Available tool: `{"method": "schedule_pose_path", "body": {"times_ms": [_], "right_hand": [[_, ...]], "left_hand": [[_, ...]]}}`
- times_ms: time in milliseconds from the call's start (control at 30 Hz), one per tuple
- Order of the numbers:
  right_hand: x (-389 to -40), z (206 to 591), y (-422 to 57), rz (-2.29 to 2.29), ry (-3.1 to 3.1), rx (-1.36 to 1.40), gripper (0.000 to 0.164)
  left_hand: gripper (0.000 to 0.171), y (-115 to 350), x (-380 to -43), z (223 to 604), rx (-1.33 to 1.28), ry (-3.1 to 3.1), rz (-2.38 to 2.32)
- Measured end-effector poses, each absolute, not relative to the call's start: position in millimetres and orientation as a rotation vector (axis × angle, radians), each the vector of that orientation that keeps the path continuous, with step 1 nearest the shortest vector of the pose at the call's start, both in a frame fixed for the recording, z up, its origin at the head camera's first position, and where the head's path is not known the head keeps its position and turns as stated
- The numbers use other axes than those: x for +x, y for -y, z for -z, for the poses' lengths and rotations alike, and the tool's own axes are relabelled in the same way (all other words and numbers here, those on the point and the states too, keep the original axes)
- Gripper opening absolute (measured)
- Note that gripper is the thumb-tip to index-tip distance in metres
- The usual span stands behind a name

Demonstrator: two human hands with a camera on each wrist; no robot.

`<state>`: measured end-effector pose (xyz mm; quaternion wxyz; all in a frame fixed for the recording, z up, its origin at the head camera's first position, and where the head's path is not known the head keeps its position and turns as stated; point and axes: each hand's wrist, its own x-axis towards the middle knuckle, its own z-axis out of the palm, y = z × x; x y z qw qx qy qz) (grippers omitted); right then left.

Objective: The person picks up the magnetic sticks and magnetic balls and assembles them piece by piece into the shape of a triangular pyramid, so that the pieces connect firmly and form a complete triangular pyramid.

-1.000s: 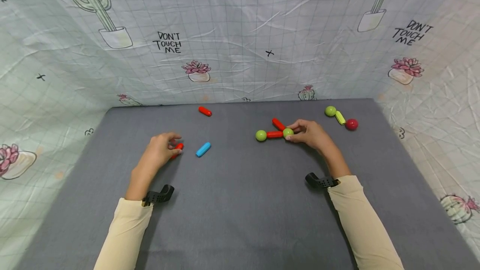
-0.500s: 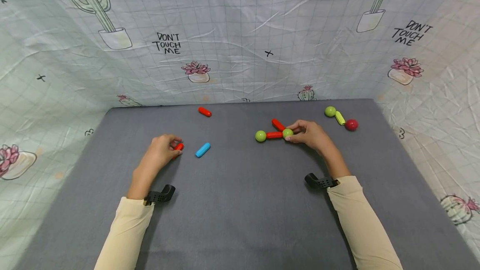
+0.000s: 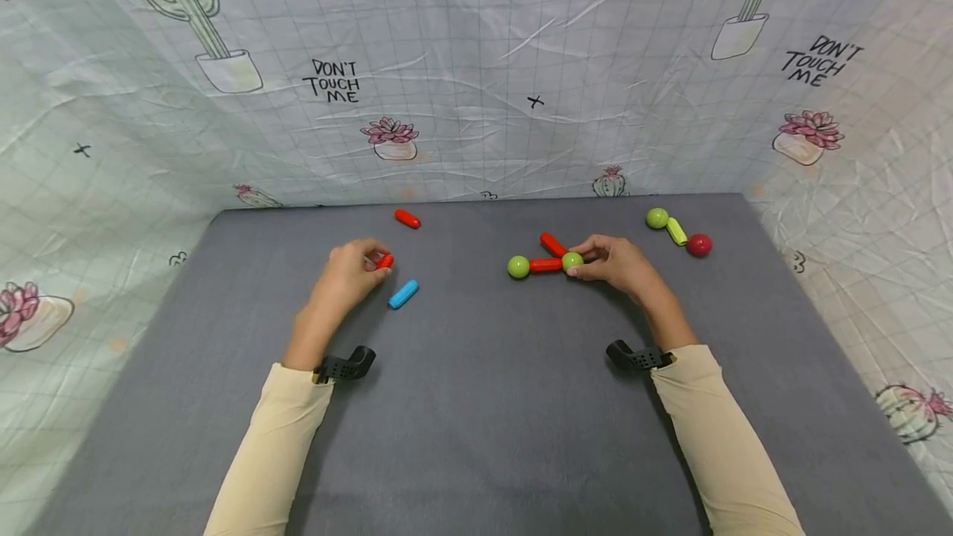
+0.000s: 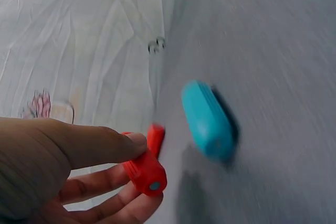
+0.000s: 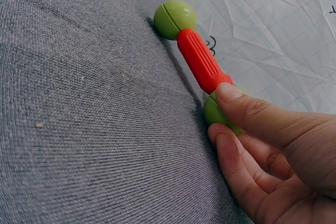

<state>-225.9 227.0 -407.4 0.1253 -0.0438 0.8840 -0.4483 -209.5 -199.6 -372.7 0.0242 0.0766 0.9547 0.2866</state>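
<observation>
My left hand [image 3: 347,275] pinches a short red rod [image 4: 147,176] between thumb and fingers, raised off the table; a small silvery disc shows on its end. Just right of that hand lies a blue rod [image 3: 403,294]. Farther right, my right hand [image 3: 616,261] pinches a green ball [image 3: 572,262]. Two red rods reach from this ball: one red rod [image 3: 546,265] runs left to a second green ball [image 3: 519,266], the other red rod [image 3: 552,243] slants back and left. In the right wrist view the held ball [image 5: 218,114] is partly covered by the thumb.
A loose red rod [image 3: 407,219] lies near the back edge of the grey table [image 3: 476,404]. At the back right, a green ball [image 3: 657,218], a yellow-green rod [image 3: 676,231] and a red ball [image 3: 699,246] form a row. A patterned cloth [image 3: 476,89] rises behind.
My left hand has lifted the red rod from its place left of the blue rod and carried it right and back. My right hand keeps its hold on the green ball, hardly moving.
</observation>
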Motion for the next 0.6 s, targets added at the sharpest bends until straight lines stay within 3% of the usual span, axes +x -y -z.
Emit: {"method": "schedule_pose_path", "body": {"times_ms": [600], "right_hand": [[-226.7,408.0,-228.0,1.302,-2.589,-0.105,0.038]], "left_hand": [[0.027,120.3,-231.4,361.9,0.324,-2.808,-1.098]]}}
